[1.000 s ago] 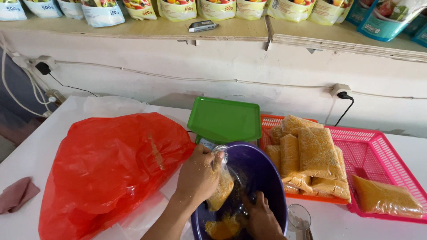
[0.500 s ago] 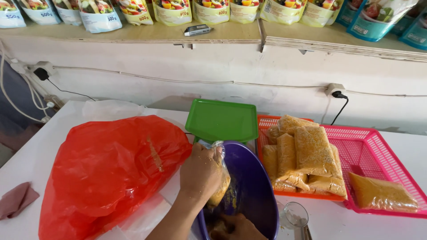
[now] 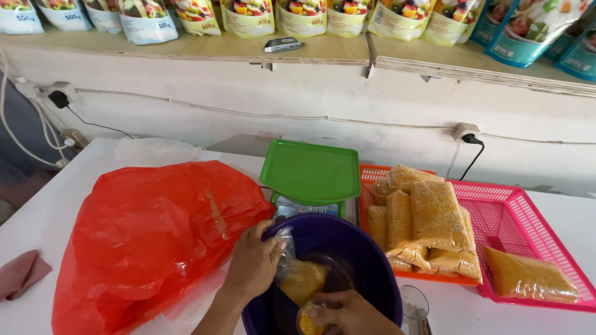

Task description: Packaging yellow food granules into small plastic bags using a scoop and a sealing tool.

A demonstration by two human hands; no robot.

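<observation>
Purple plastic basin (image 3: 372,260) at the tabletop's (image 3: 559,316) near edge holds both hands. Left hand (image 3: 254,263) pinches the mouth of a clear bag of yellow crumbs (image 3: 301,279) closed inside it; right hand (image 3: 344,313) is low in the basin, its grip hidden. Crumbs could spill if the pinch slips. One green scale (image 3: 310,170), one red sack (image 3: 149,236), two baskets, orange (image 3: 372,174) and pink (image 3: 528,217), holding about seven filled packets (image 3: 437,214).

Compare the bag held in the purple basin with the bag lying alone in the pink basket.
The held bag hangs open-topped from the left hand, only part full; the lone bag lies flat and plump in the pink basket. The held bag is inside the purple basin, the right hand under it. Both are clear, with yellow-orange contents.
</observation>
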